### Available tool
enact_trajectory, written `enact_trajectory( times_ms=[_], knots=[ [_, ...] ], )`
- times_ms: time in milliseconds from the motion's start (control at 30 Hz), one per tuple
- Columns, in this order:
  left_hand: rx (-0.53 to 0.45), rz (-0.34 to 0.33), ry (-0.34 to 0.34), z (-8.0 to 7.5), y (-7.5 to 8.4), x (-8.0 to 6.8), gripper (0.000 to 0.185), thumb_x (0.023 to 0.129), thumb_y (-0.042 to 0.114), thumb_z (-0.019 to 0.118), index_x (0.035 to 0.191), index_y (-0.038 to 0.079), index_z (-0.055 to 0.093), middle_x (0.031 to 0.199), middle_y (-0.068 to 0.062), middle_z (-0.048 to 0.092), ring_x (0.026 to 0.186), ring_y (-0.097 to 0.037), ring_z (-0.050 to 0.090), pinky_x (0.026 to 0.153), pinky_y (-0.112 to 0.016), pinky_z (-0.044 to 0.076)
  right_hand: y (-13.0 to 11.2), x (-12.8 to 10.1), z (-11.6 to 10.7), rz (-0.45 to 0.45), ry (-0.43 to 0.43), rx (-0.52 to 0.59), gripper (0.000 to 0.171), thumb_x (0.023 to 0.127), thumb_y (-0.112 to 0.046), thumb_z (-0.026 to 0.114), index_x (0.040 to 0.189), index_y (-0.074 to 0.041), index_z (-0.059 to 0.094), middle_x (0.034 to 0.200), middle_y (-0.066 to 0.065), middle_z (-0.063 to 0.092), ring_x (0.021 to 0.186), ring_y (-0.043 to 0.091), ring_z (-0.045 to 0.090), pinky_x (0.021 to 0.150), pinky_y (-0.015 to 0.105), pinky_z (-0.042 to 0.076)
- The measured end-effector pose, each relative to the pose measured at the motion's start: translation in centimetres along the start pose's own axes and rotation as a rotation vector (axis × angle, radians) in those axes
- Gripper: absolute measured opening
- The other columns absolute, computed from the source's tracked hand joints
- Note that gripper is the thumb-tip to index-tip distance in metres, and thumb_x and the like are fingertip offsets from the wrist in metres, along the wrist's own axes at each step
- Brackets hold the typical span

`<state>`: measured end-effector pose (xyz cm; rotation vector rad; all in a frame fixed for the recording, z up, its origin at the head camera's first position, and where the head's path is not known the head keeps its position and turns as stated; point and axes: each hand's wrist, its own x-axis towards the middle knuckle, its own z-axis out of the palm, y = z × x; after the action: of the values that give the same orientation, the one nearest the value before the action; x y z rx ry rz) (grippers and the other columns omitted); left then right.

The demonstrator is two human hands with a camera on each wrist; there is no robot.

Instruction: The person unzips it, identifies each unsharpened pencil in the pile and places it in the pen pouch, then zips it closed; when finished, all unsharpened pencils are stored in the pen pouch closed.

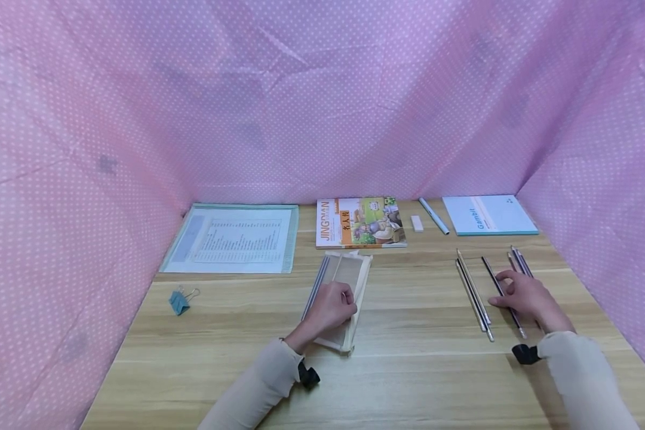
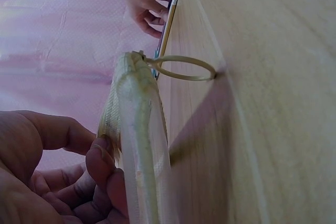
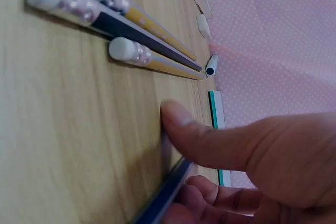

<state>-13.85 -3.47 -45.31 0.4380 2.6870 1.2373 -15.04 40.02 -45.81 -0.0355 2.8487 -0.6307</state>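
My left hand point(image 1: 340, 303) lies on a translucent beige mesh pouch point(image 1: 349, 272) at the middle of the wooden table. Its curled fingers point(image 2: 102, 163) grip the pouch's edge point(image 2: 137, 129), and a ring pull point(image 2: 186, 69) hangs off the pouch's end. My right hand point(image 1: 510, 292) is at the right, among several loose pencils. Its thumb point(image 3: 205, 137) and fingers pinch a dark pencil point(image 1: 494, 278) that lies flat on the table. Three eraser-tipped pencils point(image 3: 105, 22) lie just to its left, and more pencils point(image 1: 520, 260) sit behind the hand.
Along the back edge lie a clear document folder point(image 1: 231, 239), a picture book point(image 1: 360, 222), a white eraser point(image 1: 417, 223), a pen point(image 1: 433, 215) and a light blue notebook point(image 1: 489, 215). A teal binder clip point(image 1: 180, 300) sits at the left. Pink dotted cloth walls in the table.
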Motion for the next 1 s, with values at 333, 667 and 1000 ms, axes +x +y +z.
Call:
enact_trajectory(
  times_ms=[333, 667, 1000],
  knots=[
    [0.012, 0.007, 0.006, 0.0, 0.0, 0.0, 0.012, 0.077, 0.002, 0.066, 0.066, 0.006, 0.064, 0.055, 0.005, 0.053, 0.049, -0.004, 0.046, 0.044, -0.018, 0.035, 0.3, 0.1, 0.1, -0.042, 0.022, -0.01, 0.047, 0.08, -0.006, 0.075, 0.119, 0.011, 0.055, 0.085, 0.019, 0.068, 0.079, 0.03, 0.063, 0.072, 0.048, 0.049],
    [0.001, -0.005, -0.002, 0.0, -0.1, 0.0, 0.012, 0.078, 0.002, 0.066, 0.067, 0.007, 0.064, 0.056, 0.005, 0.053, 0.05, -0.005, 0.047, 0.045, -0.019, 0.035, -0.5, -0.5, -0.1, 0.014, 0.024, 0.198, 0.052, 0.084, -0.002, 0.065, 0.128, 0.018, 0.046, 0.096, 0.029, 0.065, 0.073, 0.016, 0.06, 0.058, 0.029, 0.05],
    [-0.003, -0.016, -0.007, 0.1, -0.1, 0.1, 0.011, 0.078, 0.002, 0.066, 0.068, 0.007, 0.064, 0.057, 0.004, 0.054, 0.05, -0.006, 0.047, 0.045, -0.019, 0.036, -3.3, -0.6, -0.1, -0.002, -0.077, 0.474, 0.061, 0.096, -0.005, 0.057, 0.144, 0.019, 0.029, 0.113, 0.03, 0.055, 0.078, 0.007, 0.062, 0.065, 0.034, 0.058]
  ],
)
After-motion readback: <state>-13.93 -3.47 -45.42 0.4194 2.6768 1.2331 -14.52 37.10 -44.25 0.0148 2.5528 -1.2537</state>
